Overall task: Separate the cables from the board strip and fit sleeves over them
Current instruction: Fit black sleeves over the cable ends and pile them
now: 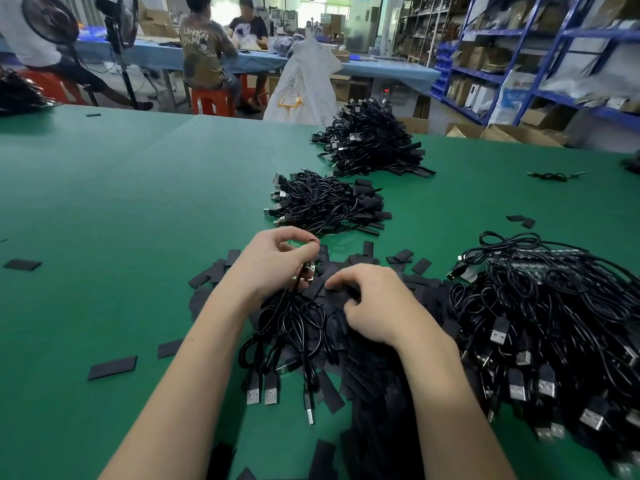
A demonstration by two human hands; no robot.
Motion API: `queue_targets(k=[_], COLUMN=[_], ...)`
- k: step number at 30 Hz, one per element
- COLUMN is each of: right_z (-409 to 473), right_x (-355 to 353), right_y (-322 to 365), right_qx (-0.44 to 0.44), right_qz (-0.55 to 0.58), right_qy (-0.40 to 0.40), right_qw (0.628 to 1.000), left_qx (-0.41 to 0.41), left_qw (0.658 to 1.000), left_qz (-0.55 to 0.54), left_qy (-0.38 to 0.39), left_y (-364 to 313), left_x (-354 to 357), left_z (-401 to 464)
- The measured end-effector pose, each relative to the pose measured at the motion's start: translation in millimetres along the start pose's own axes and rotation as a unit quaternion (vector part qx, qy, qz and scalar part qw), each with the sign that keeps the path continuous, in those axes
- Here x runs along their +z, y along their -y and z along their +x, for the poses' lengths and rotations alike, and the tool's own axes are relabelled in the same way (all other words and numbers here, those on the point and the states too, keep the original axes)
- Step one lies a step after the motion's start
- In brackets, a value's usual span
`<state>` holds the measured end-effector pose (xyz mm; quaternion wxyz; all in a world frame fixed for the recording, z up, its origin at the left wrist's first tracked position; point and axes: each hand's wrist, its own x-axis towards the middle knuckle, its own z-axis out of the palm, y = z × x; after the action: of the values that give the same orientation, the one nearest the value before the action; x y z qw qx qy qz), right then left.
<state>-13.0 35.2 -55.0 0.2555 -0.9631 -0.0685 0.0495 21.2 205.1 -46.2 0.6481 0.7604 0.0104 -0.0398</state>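
green matting covers the wide work table (121,202), with blue storage racks and seated workers far beyond the hands. the left hand (273,263) pinches a small pale circuit board piece (309,271) between thumb and fingertips, and the thin black usb cables (294,327) soldered to it trail down toward the person, between the two forearms. the right hand (374,303), fingers curled, presses into the heap of flat black rectangular sleeves (367,372) just beside the left hand, seemingly picking one out; whether it has one pinched i cannot tell. so the sleeving step looks to be in hand. the next move calls for lifting a single sleeve, opening its mouth and sliding it over the board end. counted: two hands, three silver usb plugs (263,393) lying nearest the left forearm, two finished cable bundles (329,202) beyond the hands, and one big unsorted cable pile (554,323) outside the right arm; the sleeves are too many to count.
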Motion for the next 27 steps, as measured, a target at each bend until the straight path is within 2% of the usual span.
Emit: queue_targets(k=[5,10,19,27], right_z=[1.7,4.8,4.8,4.8], right_x=[-2.6,-3.4,-8.4,-8.0], right_y=[-7.6,-15.8,-25.4,-26.9], right_qx=[-0.006,-0.009,-0.025,-0.028], right_qz=[0.005,0.062,0.148,0.200], right_qy=[-0.043,-0.108,-0.178,-0.165], right_qw=[0.999,0.992,0.972,0.965], left_qx=[-0.015,-0.018,-0.013,-0.007], left_qw=[1.000,0.997,0.994,0.994], left_qz=[-0.005,0.026,0.050,0.048], left_qy=[0.022,0.064,0.099,0.100], left_y=[2.0,-1.7,-3.5,-3.6], left_x=[-1.2,-3.4,-2.0,0.9], left_z=[1.8,-0.8,-1.4,-2.5])
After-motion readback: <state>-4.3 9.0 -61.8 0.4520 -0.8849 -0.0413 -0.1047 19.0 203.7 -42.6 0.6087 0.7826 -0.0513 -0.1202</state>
